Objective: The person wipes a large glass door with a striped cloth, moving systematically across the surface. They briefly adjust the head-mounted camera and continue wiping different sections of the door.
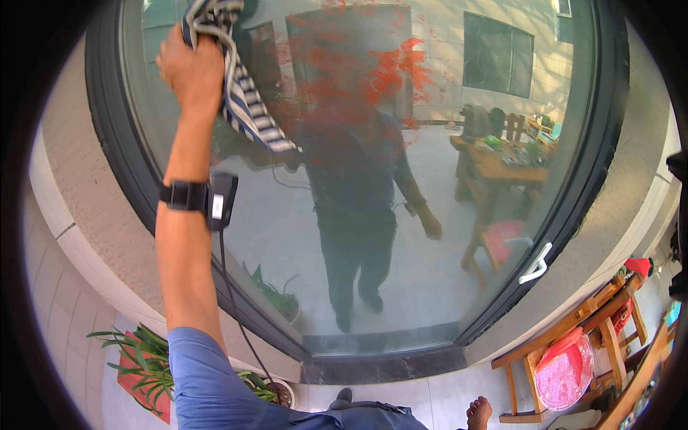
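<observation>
My left hand (192, 67) is raised high and grips a navy-and-white striped cloth (248, 102) by its upper part. The cloth bunches above my fingers and a flap hangs down to the right, in front of a large glass door pane (269, 209). Red smears (400, 70) mark the glass to the right of the cloth. Low at the bottom right, beside my body, my right hand (478, 413) hangs; how its fingers are closed is unclear. A black device (222, 201) with a cable is strapped to my left forearm.
A dark frame (578, 215) with a white handle (536, 264) borders the pane. Potted plants (145, 360) stand at lower left. Wooden chairs, one with a pink seat cover (565, 371), are at lower right. My reflection and a courtyard table show in the glass.
</observation>
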Demonstrator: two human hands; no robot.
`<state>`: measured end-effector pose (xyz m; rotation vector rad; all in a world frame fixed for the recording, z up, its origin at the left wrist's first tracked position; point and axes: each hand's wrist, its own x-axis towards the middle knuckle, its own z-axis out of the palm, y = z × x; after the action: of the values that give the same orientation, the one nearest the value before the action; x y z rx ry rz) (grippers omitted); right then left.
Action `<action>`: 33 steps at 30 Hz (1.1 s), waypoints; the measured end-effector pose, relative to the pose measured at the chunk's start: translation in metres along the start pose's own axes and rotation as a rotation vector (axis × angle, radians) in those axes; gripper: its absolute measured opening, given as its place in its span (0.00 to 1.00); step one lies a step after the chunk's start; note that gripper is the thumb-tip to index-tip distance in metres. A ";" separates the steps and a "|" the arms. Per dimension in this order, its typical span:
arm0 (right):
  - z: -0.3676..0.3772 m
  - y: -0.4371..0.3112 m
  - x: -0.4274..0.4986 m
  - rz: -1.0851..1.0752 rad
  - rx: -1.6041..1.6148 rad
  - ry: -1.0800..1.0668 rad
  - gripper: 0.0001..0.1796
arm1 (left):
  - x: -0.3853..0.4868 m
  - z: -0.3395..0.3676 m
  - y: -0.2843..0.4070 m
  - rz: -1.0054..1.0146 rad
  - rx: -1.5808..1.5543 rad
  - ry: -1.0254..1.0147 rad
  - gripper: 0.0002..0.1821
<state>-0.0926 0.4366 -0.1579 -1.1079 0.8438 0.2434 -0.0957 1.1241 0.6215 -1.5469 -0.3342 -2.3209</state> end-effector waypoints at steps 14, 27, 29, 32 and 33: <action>0.155 0.008 -0.033 -0.074 -0.093 -0.332 0.10 | -0.319 -0.081 0.238 0.554 -0.675 -0.644 0.21; 0.381 -0.035 -0.192 0.010 0.495 -1.151 0.35 | -0.456 -0.207 0.227 0.075 -0.884 -1.412 0.22; 0.408 -0.032 -0.198 0.030 0.589 -1.068 0.32 | -0.442 -0.216 0.202 0.015 -0.984 -1.393 0.24; 0.434 -0.042 -0.202 -0.176 0.599 -0.842 0.25 | -0.411 -0.242 0.143 -0.193 -1.172 -1.315 0.28; 0.446 -0.055 -0.204 -0.316 0.626 -0.728 0.23 | -0.400 -0.249 0.116 -0.228 -1.150 -1.288 0.27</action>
<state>0.0130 0.8412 0.1038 -0.4785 0.0618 0.0890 -0.1184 0.9820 0.1584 -3.5198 0.7494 -1.1702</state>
